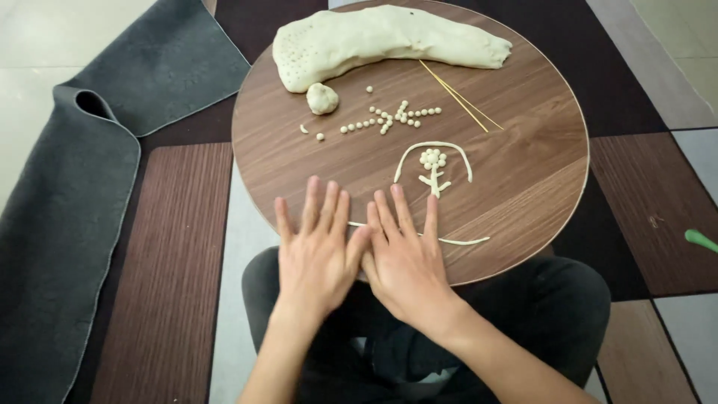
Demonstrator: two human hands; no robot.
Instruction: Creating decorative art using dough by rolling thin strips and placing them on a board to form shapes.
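1. The left hand (pixel 318 251) lies flat, palm down, with its fingers spread. It holds nothing.
2. The right hand (pixel 404 258) lies flat just beside it, thumbs touching. Its fingers are spread too, and it grips nothing.
3. Both hands press on a thin dough string (pixel 460 241) at the near edge of the round wooden board (pixel 523 164). The string pokes out to the right of the right hand, and a tiny bit shows between the hands.
4. Just past the right fingertips is a little dough flower (pixel 433 170). It has a head of tiny balls, a stem and two small leaves. A thin dough arch (pixel 434 145) curves over it.
5. Farther back, small dough balls (pixel 389 117) lie in a row with a star shape in the middle.
6. A bigger dough lump (pixel 322 98) sits left of them.
7. A long, fat dough piece (pixel 374 41) lies at the far edge, with little dents on its left end.
8. Two thin yellow sticks (pixel 460 97) lie slanted on the board, right of the balls.
9. A grey mat (pixel 67 194) lies folded on the floor at the left.
10. A small green thing (pixel 701 239) peeks in at the right edge.
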